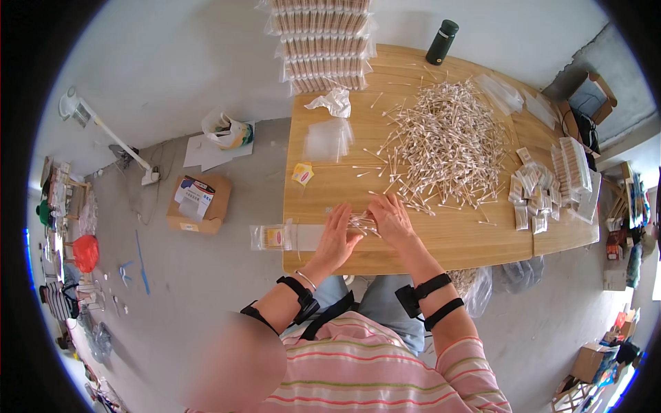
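Observation:
Between my two hands, at the near edge of the wooden table [434,251], is a small bundle of cotton swabs [361,222]. My left hand [337,237] cups its left side, thumb toward me. My right hand [391,219] presses on the right side with bent fingers; its fingertips are partly hidden. Just beyond my right hand spreads a big loose heap of cotton swabs [447,138]. Left of my left hand, a clear bag of swabs with a yellow and red label [273,237] sticks out past the table edge, beside a translucent sheet [308,237].
Flat clear bags [329,140], yellow labels [302,173] and crumpled plastic [332,102] lie at the table's left. Stacked swab packs [323,45] rise behind. A dark green bottle [442,43] stands at the back. Small swab packs [535,186] pile up right. A cardboard box [200,203] sits on the floor.

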The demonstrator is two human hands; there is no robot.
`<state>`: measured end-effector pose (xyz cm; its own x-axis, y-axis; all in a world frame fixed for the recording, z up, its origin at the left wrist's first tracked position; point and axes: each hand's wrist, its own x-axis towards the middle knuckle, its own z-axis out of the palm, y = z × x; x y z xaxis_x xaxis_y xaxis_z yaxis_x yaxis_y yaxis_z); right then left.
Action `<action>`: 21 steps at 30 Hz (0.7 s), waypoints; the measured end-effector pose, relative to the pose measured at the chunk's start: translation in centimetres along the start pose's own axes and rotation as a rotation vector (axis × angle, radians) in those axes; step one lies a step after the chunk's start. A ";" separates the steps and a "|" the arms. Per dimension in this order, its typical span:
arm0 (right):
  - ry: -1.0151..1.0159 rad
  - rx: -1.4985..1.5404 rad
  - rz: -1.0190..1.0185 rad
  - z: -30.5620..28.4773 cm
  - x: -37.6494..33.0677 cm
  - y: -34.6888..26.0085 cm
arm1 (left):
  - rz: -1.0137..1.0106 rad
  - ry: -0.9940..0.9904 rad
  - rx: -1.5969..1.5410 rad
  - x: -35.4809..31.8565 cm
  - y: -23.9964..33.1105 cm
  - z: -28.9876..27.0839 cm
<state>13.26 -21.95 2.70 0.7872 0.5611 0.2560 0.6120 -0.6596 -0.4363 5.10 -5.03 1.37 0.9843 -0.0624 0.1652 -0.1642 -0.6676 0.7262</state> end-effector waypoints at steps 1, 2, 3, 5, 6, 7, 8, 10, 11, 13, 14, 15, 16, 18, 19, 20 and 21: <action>-0.001 -0.001 -0.003 0.2 -0.1 0.0 | 0.002 0.004 0.015 -0.3 0.1 0.3; 0.006 -0.020 0.044 0.5 -0.1 0.0 | 0.004 0.007 0.029 -0.6 0.2 0.5; 0.012 -0.040 0.093 0.6 -0.2 -0.2 | 0.003 0.007 0.028 -0.7 0.4 0.6; 0.030 -0.069 0.102 0.8 -0.3 -0.5 | -0.004 0.010 -0.013 -0.9 0.8 0.9; 0.051 -0.099 0.110 0.9 -0.2 -0.4 | -0.002 0.010 -0.014 -0.9 1.1 0.9; 0.053 -0.100 0.110 0.9 -0.3 -0.4 | -0.042 0.072 -0.011 -1.0 1.4 0.8; 0.105 -0.081 0.121 0.9 -0.5 -0.5 | -0.082 0.134 -0.008 -1.0 1.6 0.7; 0.153 -0.055 0.129 0.9 -0.8 -0.7 | -0.020 0.051 0.092 -1.0 0.7 0.0; 0.130 -0.016 0.155 0.9 -0.8 -0.7 | 0.043 -0.034 0.191 -1.1 0.4 -0.2; 0.110 0.018 0.185 1.0 -1.0 -0.2 | 0.138 -0.130 0.308 -0.7 1.1 -0.1; 0.172 0.057 0.184 1.1 -1.2 -0.1 | 0.232 -0.225 0.426 -0.4 1.5 0.1; 0.232 0.100 0.180 1.2 -1.3 -0.1 | 0.233 -0.225 0.426 -0.1 1.8 0.3; 0.233 0.099 0.181 1.1 -1.4 0.0 | 0.208 -0.228 0.431 0.4 2.0 0.5; 0.333 0.046 0.361 0.9 -1.6 0.3 | 0.185 -0.232 0.434 1.7 2.2 0.6; 0.333 0.044 0.363 0.7 -1.7 0.5 | 0.179 -0.214 0.459 2.5 2.2 0.6; 0.337 0.039 0.388 0.5 -1.7 0.7 | 0.173 -0.195 0.484 3.1 2.2 0.5; 0.342 0.031 0.415 0.3 -1.8 1.1 | 0.177 -0.197 0.480 3.6 2.2 0.6</action>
<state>12.56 -23.54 1.51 0.9454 0.0577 0.3207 0.2456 -0.7730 -0.5849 8.34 -7.18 3.16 0.9454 -0.3117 0.0954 -0.3259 -0.8950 0.3046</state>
